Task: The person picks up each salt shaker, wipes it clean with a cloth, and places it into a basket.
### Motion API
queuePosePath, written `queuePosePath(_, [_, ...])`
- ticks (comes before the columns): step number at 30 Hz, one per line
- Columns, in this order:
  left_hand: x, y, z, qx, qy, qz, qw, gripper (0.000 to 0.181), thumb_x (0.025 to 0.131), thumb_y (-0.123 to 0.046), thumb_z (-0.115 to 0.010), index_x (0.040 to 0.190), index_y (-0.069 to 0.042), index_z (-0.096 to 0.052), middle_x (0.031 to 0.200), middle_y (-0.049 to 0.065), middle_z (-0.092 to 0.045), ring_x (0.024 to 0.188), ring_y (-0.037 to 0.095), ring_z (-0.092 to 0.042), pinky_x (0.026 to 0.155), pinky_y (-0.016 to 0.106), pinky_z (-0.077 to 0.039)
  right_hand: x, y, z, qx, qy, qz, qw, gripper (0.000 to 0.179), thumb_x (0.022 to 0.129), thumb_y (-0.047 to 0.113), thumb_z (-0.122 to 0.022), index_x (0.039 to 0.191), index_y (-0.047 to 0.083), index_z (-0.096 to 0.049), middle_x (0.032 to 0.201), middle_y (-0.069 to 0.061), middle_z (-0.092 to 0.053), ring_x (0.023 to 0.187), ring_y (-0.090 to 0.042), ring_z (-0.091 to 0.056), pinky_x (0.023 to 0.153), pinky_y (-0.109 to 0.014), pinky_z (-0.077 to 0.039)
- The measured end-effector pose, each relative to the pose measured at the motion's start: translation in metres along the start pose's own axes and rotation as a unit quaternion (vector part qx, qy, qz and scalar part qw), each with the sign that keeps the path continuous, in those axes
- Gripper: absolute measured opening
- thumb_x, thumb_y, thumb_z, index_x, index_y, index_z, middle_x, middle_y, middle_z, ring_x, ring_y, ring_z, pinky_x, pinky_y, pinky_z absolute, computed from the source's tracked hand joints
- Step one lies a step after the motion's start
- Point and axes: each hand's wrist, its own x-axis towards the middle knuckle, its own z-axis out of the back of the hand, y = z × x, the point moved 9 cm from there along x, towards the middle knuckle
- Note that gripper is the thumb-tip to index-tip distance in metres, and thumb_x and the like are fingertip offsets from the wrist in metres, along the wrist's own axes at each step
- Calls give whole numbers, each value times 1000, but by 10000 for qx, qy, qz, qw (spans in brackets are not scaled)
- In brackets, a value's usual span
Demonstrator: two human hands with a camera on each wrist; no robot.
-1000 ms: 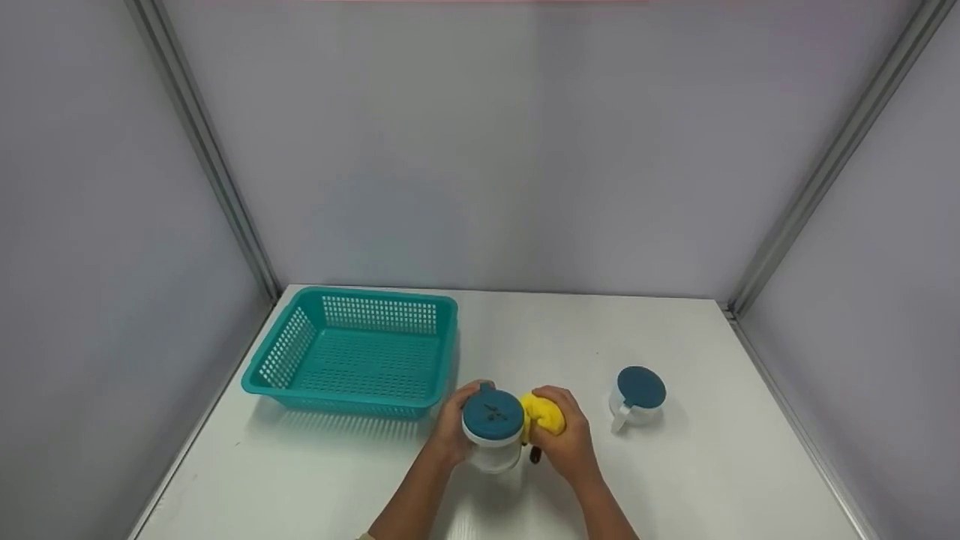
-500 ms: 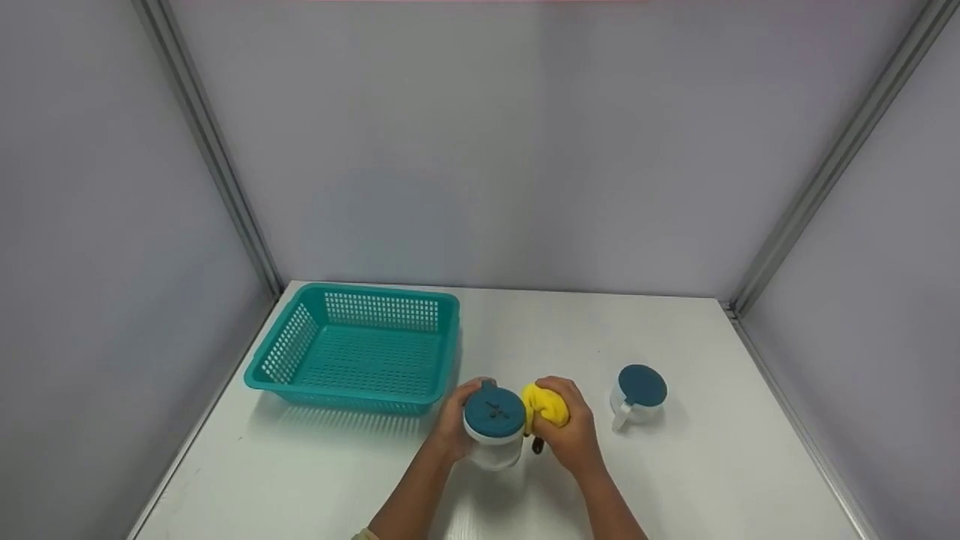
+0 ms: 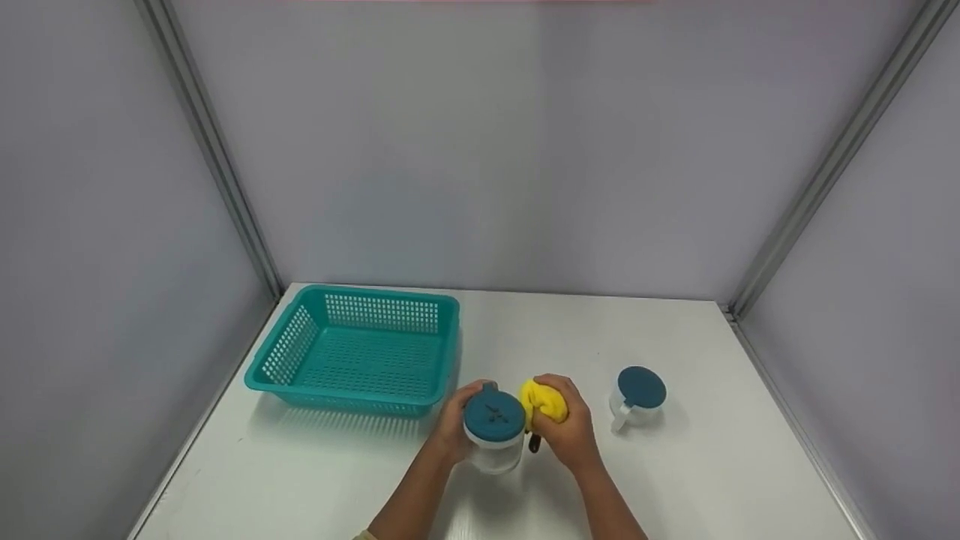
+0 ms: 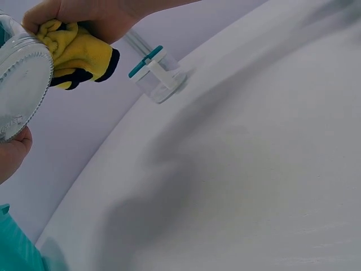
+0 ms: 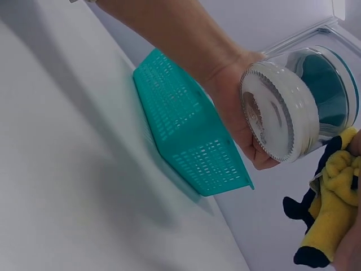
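My left hand (image 3: 451, 426) grips a clear glass jar (image 3: 496, 459) from its left side, off the table. The jar has a blue lid (image 3: 494, 416) with a dark mark on top and a white band beneath. In the right wrist view the jar's round ridged base (image 5: 269, 116) shows, with my left fingers around its side. My right hand (image 3: 574, 431) holds a bunched yellow cloth (image 3: 545, 401) with black edging at the jar's right side. The cloth (image 4: 84, 53) meets the jar in the left wrist view; its loose end hangs down.
A teal perforated basket (image 3: 352, 409) stands on the white table (image 3: 337, 480) at the left. To the right stands a smaller clear cup (image 3: 628, 411) with a blue lid and a white handle. Grey walls enclose the table's back and sides.
The right hand and cloth shift slightly up along the jar's side. The left hand keeps its grip on the jar, nearly still.
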Motion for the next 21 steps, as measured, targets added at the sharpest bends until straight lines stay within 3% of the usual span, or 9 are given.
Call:
queuePosePath(7, [-4, 0, -4, -187, 84, 109, 9997, 22, 95, -30, -41, 106, -16, -55, 101, -2, -57, 98, 17, -51, 91, 34, -41, -2, -13, -10, 47, 54, -228, 9997, 47, 78, 6, -69, 118, 29, -57, 117, 8, -56, 96, -20, -53, 85, -31, -49])
queuePosePath(15, [-5, -3, -12, -375, 305, -58, 9988, 22, 94, -29, -46, 104, -13, -57, 94, -4, -58, 93, 15, -52, 89, 32, -42, -3, -27, -21, 60, 108, -678, 9976, 39, 82, 31, -72, 118, 31, -56, 116, 8, -57, 99, -19, -54, 90, -36, -48])
queuePosePath(21, [-4, -4, -15, -517, 412, -69, 9978, 19, 95, -28, -44, 102, -14, -55, 90, -5, -56, 91, 14, -50, 88, 31, -42, -5, -33, -26, 89, 116, -907, 9958, 43, 80, 35, -73, 119, 30, -56, 114, 7, -58, 97, -19, -55, 88, -37, -48])
